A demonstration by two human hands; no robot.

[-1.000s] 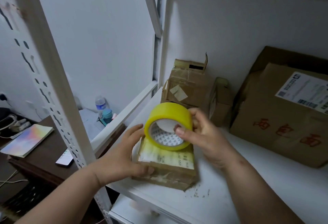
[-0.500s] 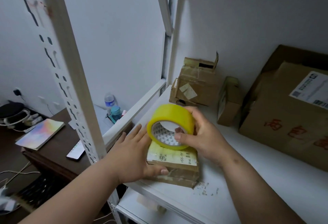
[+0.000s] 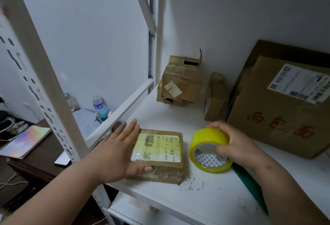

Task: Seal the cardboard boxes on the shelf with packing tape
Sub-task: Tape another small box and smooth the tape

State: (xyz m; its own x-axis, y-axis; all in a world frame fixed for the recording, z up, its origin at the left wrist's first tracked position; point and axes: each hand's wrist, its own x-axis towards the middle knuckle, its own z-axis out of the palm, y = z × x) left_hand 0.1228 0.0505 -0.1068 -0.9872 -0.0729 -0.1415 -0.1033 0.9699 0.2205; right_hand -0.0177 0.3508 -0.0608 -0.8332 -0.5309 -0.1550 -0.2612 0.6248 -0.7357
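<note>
Now the small box (image 3: 158, 155) is steadied by the flat left hand (image 3: 116, 153); the yellow tape roll (image 3: 209, 150) is gripped by the right hand (image 3: 235, 146). Next, the tape end must probably be found.

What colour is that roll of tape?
The tape roll is bright yellow, its inner core white with small grey triangles; the head view shows it.

Bare shelf (image 3: 178, 117) between small box (image 3: 159, 151) and back boxes (image 3: 180, 80) is passable. Big box (image 3: 285, 103) blocks right; upright post (image 3: 44, 85) and rail (image 3: 125, 107) block left. Front edge open.
</note>
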